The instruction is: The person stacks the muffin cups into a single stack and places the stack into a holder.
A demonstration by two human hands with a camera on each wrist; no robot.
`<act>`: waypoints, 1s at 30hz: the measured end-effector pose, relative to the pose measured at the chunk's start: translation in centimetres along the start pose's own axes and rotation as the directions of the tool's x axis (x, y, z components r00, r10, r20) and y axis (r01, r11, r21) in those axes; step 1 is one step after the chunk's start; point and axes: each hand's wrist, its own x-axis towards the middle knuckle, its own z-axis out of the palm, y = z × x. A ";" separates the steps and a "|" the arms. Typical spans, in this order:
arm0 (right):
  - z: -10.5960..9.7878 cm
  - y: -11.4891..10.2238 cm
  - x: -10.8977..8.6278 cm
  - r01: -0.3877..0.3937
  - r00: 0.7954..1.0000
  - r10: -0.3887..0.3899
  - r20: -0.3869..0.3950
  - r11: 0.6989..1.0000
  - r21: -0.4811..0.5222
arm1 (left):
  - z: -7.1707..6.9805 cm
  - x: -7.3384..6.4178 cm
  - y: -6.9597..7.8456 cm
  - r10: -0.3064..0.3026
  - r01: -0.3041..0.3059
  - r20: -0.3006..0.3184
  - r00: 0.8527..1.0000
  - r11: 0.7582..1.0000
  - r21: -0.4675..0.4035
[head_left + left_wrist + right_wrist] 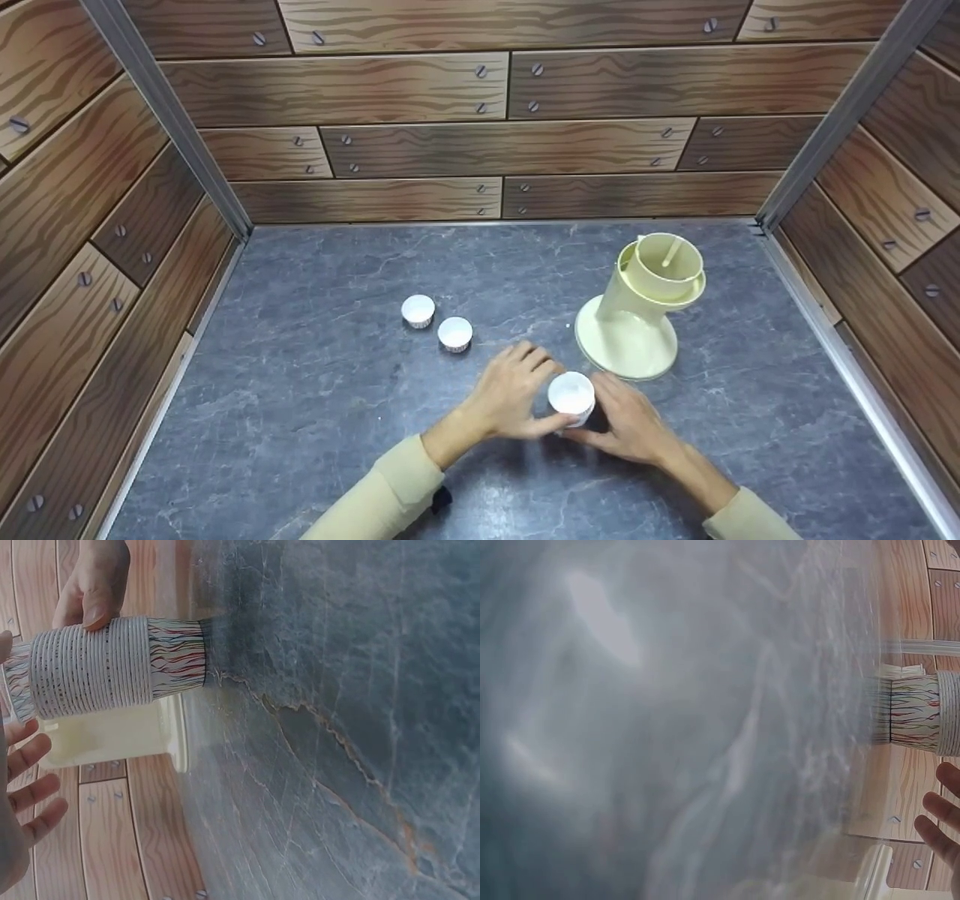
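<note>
A tall stack of nested paper baking cups [573, 399], white inside with coloured wavy lines outside, stands upright on the table. My left hand [516, 396] pinches the top cup between thumb and forefinger; the other fingers [34, 795] spread away from it. In the left wrist view, that top cup [18, 681] sits raised, its patterned side showing above the close-set rims. My right hand [631, 420] grips the stack, thumb in front and fingers [936, 836] behind. Two single baking cups, one [418, 310] farther back and one [455, 334] nearer, stand left of my hands.
A pale yellow plastic stand [634, 330] with a round base and slanted tube rises behind my right hand, a round cup-like piece [664, 262] in its top. Wood-patterned walls [420, 154] with metal corner strips enclose the grey marbled table [315, 390] at the back and sides.
</note>
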 end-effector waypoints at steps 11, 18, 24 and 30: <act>0.0 0.0 0.0 0.011 1.000 -0.011 -0.017 1.000 -0.008 | 0.5 -0.1 0.1 0.002 -0.002 0.027 1.000 1.000 0.021; 0.0 0.0 0.0 -0.001 1.000 0.001 -0.010 1.000 -0.012 | 0.5 -0.2 0.2 -0.002 0.001 0.054 0.999 1.000 0.017; 0.1 0.0 -0.1 -0.002 1.000 0.002 -0.011 1.000 -0.017 | 0.8 -0.4 0.1 0.002 -0.003 0.062 0.998 1.000 0.022; 0.1 0.1 -0.2 -0.007 1.000 0.007 -0.007 1.000 -0.011 | 1.1 -0.6 0.1 0.011 -0.012 0.044 0.999 1.000 0.029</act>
